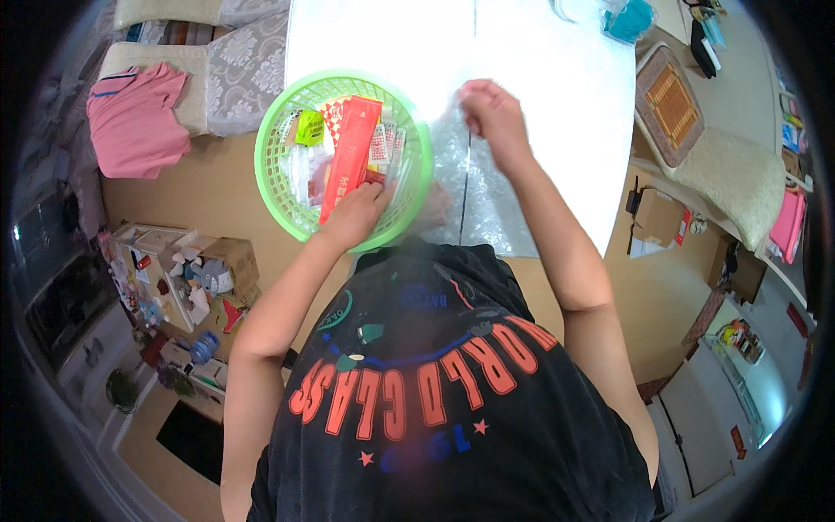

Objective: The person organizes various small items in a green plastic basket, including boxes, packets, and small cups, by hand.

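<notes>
A light green plastic basket (pixel 271 178) at the table's near left edge holds several small packets. A long red packet (pixel 350 157) lies aslant across them, beside a yellow-green packet (pixel 310 128). Over the basket's near rim reaches my left hand (pixel 355 215), its fingers bent and close together among the packets next to the red one. Whatever it grips is hidden. My right hand (pixel 496 120) is raised right of the basket, fingers pinched on the edge of a clear plastic bag (pixel 491 204). The crinkled bag spreads down to the table's near edge.
The white table (pixel 557 78) has a teal item (pixel 628 21) at its far right corner. Chairs flank it, one with a pink shirt (pixel 139 122), another with a woven-topped cushion (pixel 670 104). An open cardboard box (pixel 658 216) sits on the floor at right.
</notes>
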`<state>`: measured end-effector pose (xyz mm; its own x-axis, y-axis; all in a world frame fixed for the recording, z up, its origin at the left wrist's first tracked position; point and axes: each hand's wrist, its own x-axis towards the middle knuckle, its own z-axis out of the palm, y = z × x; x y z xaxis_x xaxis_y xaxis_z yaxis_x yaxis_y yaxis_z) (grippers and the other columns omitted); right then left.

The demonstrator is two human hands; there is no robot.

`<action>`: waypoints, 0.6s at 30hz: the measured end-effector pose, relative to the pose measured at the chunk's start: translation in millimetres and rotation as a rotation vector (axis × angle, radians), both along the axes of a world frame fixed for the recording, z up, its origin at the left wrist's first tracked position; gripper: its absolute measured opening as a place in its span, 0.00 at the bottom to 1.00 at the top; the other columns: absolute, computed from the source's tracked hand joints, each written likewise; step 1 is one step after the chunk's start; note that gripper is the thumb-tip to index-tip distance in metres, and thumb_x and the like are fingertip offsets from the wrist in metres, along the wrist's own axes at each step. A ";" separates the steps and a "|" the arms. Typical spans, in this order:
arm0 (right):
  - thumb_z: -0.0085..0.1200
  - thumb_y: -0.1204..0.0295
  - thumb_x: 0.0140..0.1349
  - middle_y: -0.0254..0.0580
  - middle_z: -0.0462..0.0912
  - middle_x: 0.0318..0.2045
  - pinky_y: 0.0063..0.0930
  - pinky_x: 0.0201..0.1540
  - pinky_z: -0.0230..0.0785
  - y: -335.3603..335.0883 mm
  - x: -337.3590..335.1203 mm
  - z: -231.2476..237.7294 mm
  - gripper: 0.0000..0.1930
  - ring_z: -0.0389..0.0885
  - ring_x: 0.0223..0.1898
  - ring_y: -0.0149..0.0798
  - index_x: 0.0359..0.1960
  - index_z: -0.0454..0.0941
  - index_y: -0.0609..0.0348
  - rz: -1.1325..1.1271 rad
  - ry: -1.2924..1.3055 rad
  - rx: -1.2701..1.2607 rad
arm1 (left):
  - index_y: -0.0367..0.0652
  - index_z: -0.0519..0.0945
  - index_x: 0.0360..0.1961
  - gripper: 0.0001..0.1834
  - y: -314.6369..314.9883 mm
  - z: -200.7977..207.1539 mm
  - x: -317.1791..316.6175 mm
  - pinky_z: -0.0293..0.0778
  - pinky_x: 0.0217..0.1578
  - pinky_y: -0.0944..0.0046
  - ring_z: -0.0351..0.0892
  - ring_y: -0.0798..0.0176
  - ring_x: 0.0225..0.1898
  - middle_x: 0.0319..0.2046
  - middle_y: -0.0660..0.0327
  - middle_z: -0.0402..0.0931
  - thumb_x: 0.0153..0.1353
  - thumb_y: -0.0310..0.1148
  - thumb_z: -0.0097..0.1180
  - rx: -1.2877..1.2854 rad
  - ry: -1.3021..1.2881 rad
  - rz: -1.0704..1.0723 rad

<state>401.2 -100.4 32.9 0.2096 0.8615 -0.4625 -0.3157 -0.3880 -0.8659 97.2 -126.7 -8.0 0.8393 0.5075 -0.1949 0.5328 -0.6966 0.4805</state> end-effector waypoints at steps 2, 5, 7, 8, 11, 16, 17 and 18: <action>0.55 0.69 0.62 0.30 0.79 0.24 0.19 0.26 0.66 -6.4 -26.6 1.6 0.08 0.72 0.23 0.23 0.39 0.82 0.58 0.110 0.088 -0.132 | 0.38 0.71 0.57 0.21 11.5 12.7 5.2 0.75 0.38 0.50 0.78 0.46 0.36 0.34 0.51 0.76 0.61 0.25 0.49 -0.264 0.047 0.031; 0.56 0.67 0.63 0.31 0.77 0.19 0.22 0.26 0.66 -20.6 -68.5 -17.6 0.10 0.72 0.21 0.24 0.33 0.84 0.60 0.319 -0.116 -0.199 | 0.37 0.71 0.56 0.18 25.9 39.5 22.9 0.75 0.39 0.54 0.80 0.50 0.35 0.34 0.52 0.78 0.65 0.27 0.48 -0.506 0.115 0.449; 0.56 0.64 0.64 0.34 0.79 0.18 0.25 0.26 0.67 -21.3 -66.7 -19.8 0.13 0.73 0.20 0.27 0.31 0.85 0.62 0.422 -0.132 -0.177 | 0.37 0.71 0.55 0.17 27.5 31.8 25.0 0.75 0.38 0.56 0.80 0.53 0.35 0.33 0.54 0.77 0.65 0.27 0.51 -0.634 -0.058 0.691; 0.57 0.63 0.65 0.34 0.80 0.18 0.26 0.26 0.67 -16.0 -62.6 -17.8 0.14 0.73 0.20 0.28 0.31 0.85 0.62 0.407 -0.235 -0.205 | 0.36 0.71 0.53 0.16 27.2 27.4 25.8 0.75 0.38 0.58 0.80 0.55 0.34 0.32 0.55 0.77 0.65 0.28 0.53 -0.759 -0.231 0.931; 0.58 0.63 0.64 0.42 0.82 0.21 0.32 0.30 0.73 12.5 -31.2 -36.6 0.11 0.80 0.22 0.37 0.35 0.83 0.59 0.227 -0.562 -0.084 | 0.36 0.72 0.50 0.14 16.2 15.1 39.6 0.75 0.37 0.59 0.78 0.60 0.32 0.31 0.58 0.76 0.65 0.28 0.56 -0.445 -0.217 0.749; 0.59 0.62 0.60 0.54 0.85 0.36 0.44 0.46 0.75 78.5 48.2 -96.0 0.21 0.84 0.41 0.54 0.50 0.76 0.64 0.118 -1.150 -0.211 | 0.37 0.74 0.42 0.12 3.3 -16.9 40.4 0.72 0.42 0.47 0.75 0.42 0.41 0.38 0.47 0.75 0.56 0.22 0.54 -0.187 -0.131 0.481; 0.59 0.62 0.60 0.55 0.85 0.34 0.44 0.45 0.75 82.7 56.5 -103.8 0.21 0.84 0.41 0.55 0.49 0.77 0.65 0.183 -1.180 -0.244 | 0.37 0.74 0.42 0.12 3.4 -17.6 40.3 0.72 0.42 0.47 0.75 0.42 0.41 0.38 0.47 0.75 0.56 0.22 0.54 -0.183 -0.128 0.474; 0.59 0.62 0.60 0.55 0.85 0.34 0.44 0.45 0.75 83.5 64.1 -111.3 0.21 0.84 0.41 0.55 0.49 0.77 0.65 0.173 -1.176 -0.246 | 0.37 0.73 0.44 0.14 3.9 -18.1 39.9 0.72 0.42 0.49 0.75 0.43 0.41 0.38 0.47 0.74 0.55 0.21 0.57 -0.090 -0.115 0.417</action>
<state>465.3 -16.9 -78.4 0.5024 0.8354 -0.2228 0.6856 -0.5419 -0.4861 137.1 -122.8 -26.0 0.5852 0.7926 -0.1712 0.6989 -0.3860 0.6020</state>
